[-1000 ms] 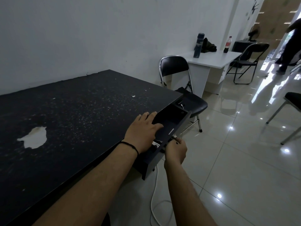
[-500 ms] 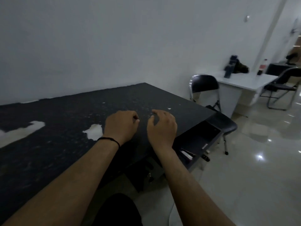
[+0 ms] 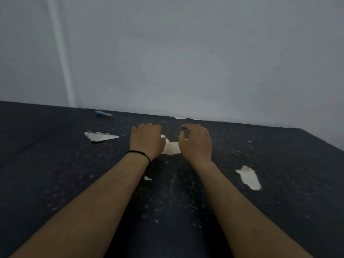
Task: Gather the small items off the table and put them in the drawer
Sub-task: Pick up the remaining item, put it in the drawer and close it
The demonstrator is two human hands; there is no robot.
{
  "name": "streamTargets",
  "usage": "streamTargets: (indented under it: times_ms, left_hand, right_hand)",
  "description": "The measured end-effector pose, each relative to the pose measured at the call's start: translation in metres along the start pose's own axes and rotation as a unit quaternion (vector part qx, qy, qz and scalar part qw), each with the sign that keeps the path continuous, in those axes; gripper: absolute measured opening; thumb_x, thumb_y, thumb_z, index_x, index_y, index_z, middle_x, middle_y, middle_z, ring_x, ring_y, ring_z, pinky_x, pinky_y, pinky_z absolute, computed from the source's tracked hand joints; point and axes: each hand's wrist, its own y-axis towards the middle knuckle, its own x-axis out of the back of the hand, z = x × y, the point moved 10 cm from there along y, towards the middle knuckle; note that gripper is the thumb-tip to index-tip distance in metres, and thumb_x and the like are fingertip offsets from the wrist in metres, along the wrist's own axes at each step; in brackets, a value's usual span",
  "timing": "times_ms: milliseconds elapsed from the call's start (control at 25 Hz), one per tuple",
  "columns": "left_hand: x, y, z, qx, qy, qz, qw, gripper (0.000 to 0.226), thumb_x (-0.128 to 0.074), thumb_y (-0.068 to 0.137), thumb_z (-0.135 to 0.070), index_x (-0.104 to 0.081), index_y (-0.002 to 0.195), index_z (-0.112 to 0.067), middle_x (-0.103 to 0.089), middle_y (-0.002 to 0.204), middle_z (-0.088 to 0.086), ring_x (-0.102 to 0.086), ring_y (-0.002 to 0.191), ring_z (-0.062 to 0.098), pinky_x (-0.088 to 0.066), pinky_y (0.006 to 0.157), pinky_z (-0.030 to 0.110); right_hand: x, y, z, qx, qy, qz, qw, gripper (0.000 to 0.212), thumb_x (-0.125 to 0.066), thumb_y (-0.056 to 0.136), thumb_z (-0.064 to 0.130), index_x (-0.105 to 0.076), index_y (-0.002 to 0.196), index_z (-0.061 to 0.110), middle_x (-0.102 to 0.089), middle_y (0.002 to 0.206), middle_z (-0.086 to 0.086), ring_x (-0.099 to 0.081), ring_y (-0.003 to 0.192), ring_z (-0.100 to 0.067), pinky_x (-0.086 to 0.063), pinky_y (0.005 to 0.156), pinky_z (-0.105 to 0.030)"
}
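Note:
Both my hands hover over the middle of the black table (image 3: 55,164). My left hand (image 3: 146,141), with a black band at the wrist, has its fingers curled downward and holds nothing. My right hand (image 3: 196,141) is beside it, fingers loosely spread, empty as well. A small blue and dark item (image 3: 103,114) lies far back on the table near the wall, well beyond and left of my left hand. The drawer is out of view.
Pale patches where the table's surface has peeled show between my hands (image 3: 172,148), to the left (image 3: 100,136) and to the right (image 3: 249,177). A grey wall (image 3: 186,62) runs along the table's far edge. The table's right corner (image 3: 305,130) lies at the far right.
My hands left the open drawer and came up over the tabletop. My view swung left, away from the drawer and chairs, and the blue item at the back came into sight.

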Motion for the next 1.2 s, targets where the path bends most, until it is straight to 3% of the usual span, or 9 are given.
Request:
streamTargets:
  times_ms: [400, 760, 1000, 1080, 1200]
  left_hand:
    - [-0.030, 0.045, 0.163, 0.101, 0.079, 0.010, 0.992, 0.043, -0.053, 0.095, -0.039, -0.054, 0.133, -0.018, -0.060, 0.128, 0.014, -0.054, 0.119, 0.036, -0.042, 0.098, 0.053]
    - [-0.060, 0.124, 0.221, 0.113, 0.110, -0.036, 0.987, 0.039, -0.050, 0.094, -0.019, -0.050, 0.133, -0.016, -0.055, 0.128, 0.016, -0.052, 0.117, 0.036, -0.044, 0.093, 0.050]
    - [-0.096, 0.155, 0.242, 0.103, 0.112, 0.064, 0.986, 0.060, -0.047, 0.092, -0.021, -0.034, 0.151, -0.023, -0.045, 0.145, 0.015, -0.040, 0.133, 0.038, -0.038, 0.105, 0.053]
    - [-0.104, 0.156, 0.246, 0.102, 0.105, 0.107, 0.983, 0.055, -0.044, 0.094, -0.024, -0.039, 0.149, -0.024, -0.044, 0.147, 0.013, -0.038, 0.134, 0.036, -0.038, 0.106, 0.053]
    - [-0.089, 0.152, 0.236, 0.067, 0.084, 0.043, 0.993, 0.042, -0.045, 0.093, -0.025, -0.056, 0.133, -0.022, -0.052, 0.130, 0.012, -0.048, 0.120, 0.034, -0.045, 0.096, 0.048]
  right_hand:
    - [-0.157, 0.042, 0.107, 0.059, 0.002, 0.105, 0.993, 0.037, -0.050, 0.094, 0.031, -0.063, 0.128, 0.020, -0.063, 0.130, -0.005, -0.049, 0.124, -0.028, -0.042, 0.101, -0.042]
    - [-0.243, 0.078, 0.126, 0.111, -0.079, 0.136, 0.981, 0.033, -0.043, 0.095, 0.026, -0.064, 0.114, 0.010, -0.064, 0.113, -0.012, -0.054, 0.106, -0.029, -0.049, 0.084, -0.041]
    - [-0.250, 0.082, 0.119, 0.098, -0.091, 0.142, 0.981, 0.029, -0.043, 0.095, 0.030, -0.064, 0.102, 0.011, -0.063, 0.103, -0.010, -0.056, 0.098, -0.027, -0.040, 0.069, -0.035]
    - [-0.251, 0.082, 0.118, 0.094, -0.092, 0.142, 0.981, 0.029, -0.043, 0.094, 0.031, -0.063, 0.100, 0.011, -0.064, 0.102, -0.009, -0.057, 0.096, -0.027, -0.038, 0.067, -0.033]
    - [-0.251, 0.082, 0.117, 0.087, -0.091, 0.145, 0.981, 0.029, -0.043, 0.094, 0.031, -0.063, 0.102, 0.011, -0.064, 0.104, -0.009, -0.058, 0.097, -0.027, -0.038, 0.067, -0.033]
